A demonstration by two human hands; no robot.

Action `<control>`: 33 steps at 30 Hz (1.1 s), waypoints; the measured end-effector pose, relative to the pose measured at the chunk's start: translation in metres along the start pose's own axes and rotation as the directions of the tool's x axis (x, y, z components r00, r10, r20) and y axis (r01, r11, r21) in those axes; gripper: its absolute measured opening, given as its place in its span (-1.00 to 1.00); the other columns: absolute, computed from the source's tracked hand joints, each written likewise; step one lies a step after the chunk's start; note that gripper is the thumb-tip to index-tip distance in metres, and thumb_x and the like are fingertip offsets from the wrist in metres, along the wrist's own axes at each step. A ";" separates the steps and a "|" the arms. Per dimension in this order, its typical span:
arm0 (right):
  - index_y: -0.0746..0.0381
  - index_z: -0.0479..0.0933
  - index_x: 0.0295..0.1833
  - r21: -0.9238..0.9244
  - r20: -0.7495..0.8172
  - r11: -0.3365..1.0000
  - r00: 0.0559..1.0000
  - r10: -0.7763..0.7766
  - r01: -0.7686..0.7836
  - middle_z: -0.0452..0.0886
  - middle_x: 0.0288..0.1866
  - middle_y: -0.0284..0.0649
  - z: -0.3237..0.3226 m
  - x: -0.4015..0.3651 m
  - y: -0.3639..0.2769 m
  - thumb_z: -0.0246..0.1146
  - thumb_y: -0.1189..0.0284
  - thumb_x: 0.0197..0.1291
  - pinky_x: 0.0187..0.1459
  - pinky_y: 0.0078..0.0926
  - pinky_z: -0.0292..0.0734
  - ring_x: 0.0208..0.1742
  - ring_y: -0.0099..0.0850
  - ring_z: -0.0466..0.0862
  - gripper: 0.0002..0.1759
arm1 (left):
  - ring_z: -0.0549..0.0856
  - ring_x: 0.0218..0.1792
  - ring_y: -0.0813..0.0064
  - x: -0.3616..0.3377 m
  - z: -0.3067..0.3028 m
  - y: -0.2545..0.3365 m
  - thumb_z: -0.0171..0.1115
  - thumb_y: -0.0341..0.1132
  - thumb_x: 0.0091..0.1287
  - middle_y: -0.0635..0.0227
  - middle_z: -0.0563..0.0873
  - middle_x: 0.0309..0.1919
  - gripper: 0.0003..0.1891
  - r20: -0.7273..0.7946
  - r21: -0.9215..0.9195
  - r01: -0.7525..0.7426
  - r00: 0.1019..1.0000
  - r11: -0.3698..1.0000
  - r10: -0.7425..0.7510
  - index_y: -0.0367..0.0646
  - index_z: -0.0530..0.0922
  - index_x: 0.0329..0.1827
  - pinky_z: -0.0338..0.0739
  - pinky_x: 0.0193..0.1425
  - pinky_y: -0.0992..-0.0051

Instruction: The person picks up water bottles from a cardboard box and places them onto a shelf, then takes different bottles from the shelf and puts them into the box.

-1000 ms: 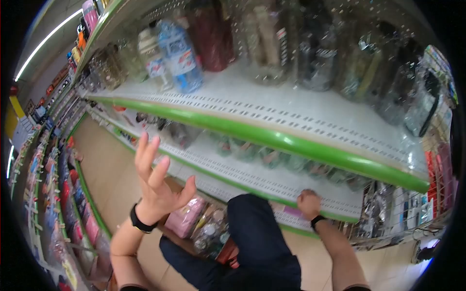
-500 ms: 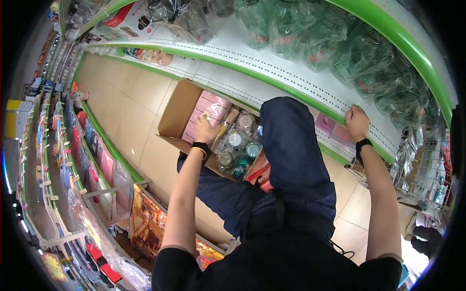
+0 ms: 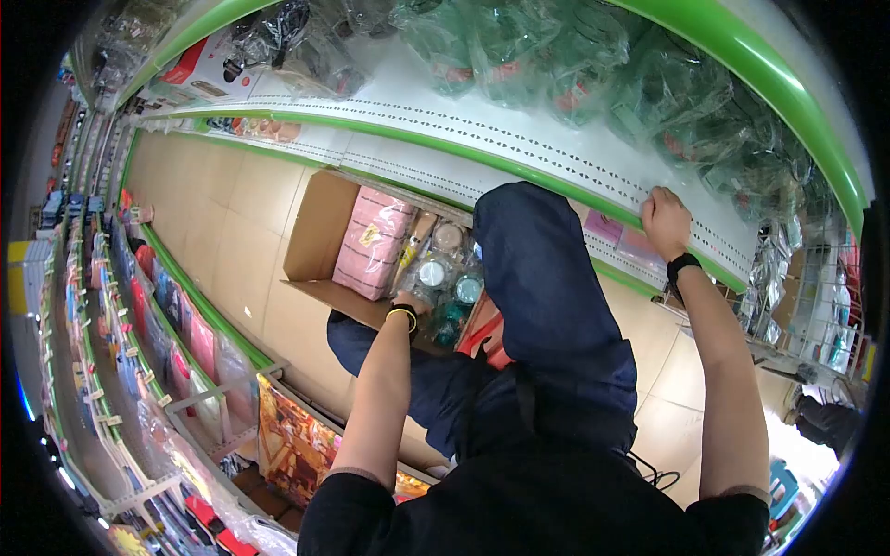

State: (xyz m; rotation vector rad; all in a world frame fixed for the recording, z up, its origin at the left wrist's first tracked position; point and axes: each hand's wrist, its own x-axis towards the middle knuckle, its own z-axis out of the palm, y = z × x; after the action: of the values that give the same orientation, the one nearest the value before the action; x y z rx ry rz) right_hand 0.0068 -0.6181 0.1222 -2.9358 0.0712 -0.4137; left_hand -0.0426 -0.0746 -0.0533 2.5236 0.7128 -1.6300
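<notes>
An open cardboard box (image 3: 320,227) stands on the floor by my knees. My left hand (image 3: 411,302) reaches inside it among plastic-wrapped jars, fingers bent downward; what lies under them is hidden. Beside that hand are a jar with a pale lid (image 3: 432,272), one with a light teal lid (image 3: 468,288) and a green glass jar (image 3: 449,324). A pink wrapped package (image 3: 373,243) fills the far left part of the box. With curled fingers, my right hand (image 3: 667,222) grips the front edge of the white shelf (image 3: 547,176).
Green glassware in clear bags (image 3: 510,60) lines the shelf above. A red-and-white carton (image 3: 209,69) sits farther left. Hanging packaged goods (image 3: 199,334) border the aisle at left. A wire basket (image 3: 816,306) is at right, and another person's dark leg (image 3: 825,422) shows behind it.
My left hand has moved off the pink package, down and slightly right to the jars. My right hand stays at the shelf edge. The whole view has shifted a little.
</notes>
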 end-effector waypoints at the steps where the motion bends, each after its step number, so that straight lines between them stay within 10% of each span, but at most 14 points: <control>1: 0.24 0.45 -0.37 0.001 0.000 1.000 1.000 0.008 -0.008 0.58 -0.36 -0.12 0.000 0.000 -0.001 0.06 0.42 0.08 -0.26 -0.17 0.53 -0.29 -0.12 0.61 -0.88 | 0.53 0.21 0.15 0.001 -0.006 0.002 0.56 0.03 -0.27 0.01 0.44 0.27 0.26 0.066 -0.022 -0.021 0.998 1.000 0.023 -0.45 -0.03 0.42 0.52 0.19 0.29; 6: 0.25 0.45 -0.36 0.014 -0.029 1.000 1.000 0.008 -0.007 0.58 -0.35 -0.10 0.001 0.000 -0.001 0.06 0.43 0.09 -0.25 -0.18 0.54 -0.29 -0.12 0.61 -0.87 | 0.63 0.06 0.14 -0.063 -0.065 -0.002 0.49 0.09 -0.28 -0.01 0.57 0.11 0.22 -0.111 0.154 -0.135 0.982 0.979 0.153 -0.62 0.08 0.33 0.58 0.09 0.36; 10: 0.25 0.45 -0.38 0.019 -0.029 1.000 1.000 0.010 -0.010 0.59 -0.35 -0.10 -0.002 -0.001 -0.004 0.06 0.42 0.09 -0.23 -0.16 0.54 -0.28 -0.12 0.61 -0.86 | 0.70 -0.10 0.17 -0.150 -0.141 -0.017 0.46 0.13 -0.31 -0.15 0.65 -0.06 -0.15 -0.097 0.251 -0.363 0.913 0.897 0.396 -0.44 0.58 -0.05 0.59 -0.02 0.34; 13: 0.26 0.47 -0.38 0.039 0.002 0.997 0.998 0.065 -0.065 0.59 -0.35 -0.09 -0.006 0.001 -0.004 0.06 0.39 0.09 -0.23 -0.14 0.54 -0.27 -0.12 0.61 -0.84 | 0.67 -0.06 0.05 -0.251 -0.189 -0.034 0.46 0.04 -0.18 -0.21 0.63 -0.09 -0.07 -0.342 0.215 -0.353 0.846 0.911 0.408 -0.50 0.26 0.11 0.56 0.00 0.30; 17: 0.26 0.50 -0.38 0.046 -0.030 0.998 0.999 0.032 -0.031 0.59 -0.36 -0.08 -0.001 -0.002 -0.003 0.08 0.37 0.07 -0.25 -0.13 0.54 -0.28 -0.12 0.62 -0.82 | 0.60 -0.13 -0.10 -0.423 -0.224 -0.042 0.43 -0.12 -0.14 -0.13 0.51 -0.11 -0.34 -0.614 0.379 -0.430 0.546 0.819 0.570 -0.27 0.35 -0.01 0.51 -0.06 0.15; 21: 0.25 0.51 -0.37 0.076 0.027 0.996 0.998 0.053 -0.055 0.59 -0.32 -0.08 -0.001 -0.003 -0.003 0.08 0.33 0.04 -0.18 -0.13 0.53 -0.23 -0.12 0.61 -0.79 | 0.57 -0.20 -0.06 -0.555 -0.236 -0.033 0.37 -0.29 -0.23 0.03 0.49 -0.21 -0.45 -0.653 0.653 -0.458 0.063 0.604 0.754 -0.23 0.45 -0.09 0.49 -0.12 0.20; 24: 0.26 0.55 -0.30 0.078 0.065 0.994 0.995 0.076 -0.081 0.62 -0.25 -0.10 -0.003 -0.004 -0.002 0.09 0.28 0.05 -0.15 -0.18 0.56 -0.18 -0.15 0.63 -0.73 | 0.49 -0.12 0.26 -0.620 -0.245 -0.042 0.36 0.14 -0.16 0.18 0.44 -0.18 -0.18 -0.568 0.760 -0.463 -0.131 0.456 0.813 -0.35 0.42 0.05 0.36 0.03 0.37; 27: 0.24 0.56 -0.32 0.098 0.020 0.992 0.997 0.076 -0.078 0.63 -0.27 -0.11 -0.003 -0.006 -0.003 0.09 0.27 0.06 -0.16 -0.18 0.57 -0.19 -0.18 0.64 -0.73 | 0.52 0.08 0.16 -0.645 -0.235 -0.042 0.34 0.17 -0.10 -0.05 0.47 0.07 -0.05 -0.689 0.718 -0.610 -0.551 0.336 0.471 -0.39 0.36 0.26 0.42 0.16 0.27; 29: 0.24 0.57 -0.32 0.106 0.012 0.989 0.995 0.101 -0.102 0.63 -0.28 -0.12 -0.008 -0.006 -0.006 0.10 0.27 0.06 -0.16 -0.18 0.57 -0.19 -0.19 0.64 -0.73 | 0.56 0.10 0.20 -0.663 -0.222 -0.023 0.31 0.05 0.08 -0.05 0.47 0.16 -0.19 -0.764 0.575 -0.818 -0.544 -0.017 0.347 -0.40 0.36 0.27 0.45 0.20 0.28; 33: 0.24 0.57 -0.31 0.152 0.021 0.982 0.994 0.112 -0.113 0.64 -0.28 -0.11 -0.012 -0.008 -0.006 0.10 0.26 0.06 -0.15 -0.18 0.57 -0.18 -0.21 0.65 -0.72 | 0.59 0.06 0.24 -0.676 -0.217 0.037 0.28 -0.04 0.14 -0.01 0.49 0.15 -0.28 -0.649 0.730 -0.663 -0.749 -0.165 0.138 -0.41 0.38 0.26 0.47 0.18 0.30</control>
State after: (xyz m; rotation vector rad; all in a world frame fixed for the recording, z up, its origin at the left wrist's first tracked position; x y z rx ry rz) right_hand -0.0043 -0.6131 0.1322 -2.7668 0.1940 -0.3668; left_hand -0.0704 -0.2808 0.6264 1.7267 -0.9894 1.0042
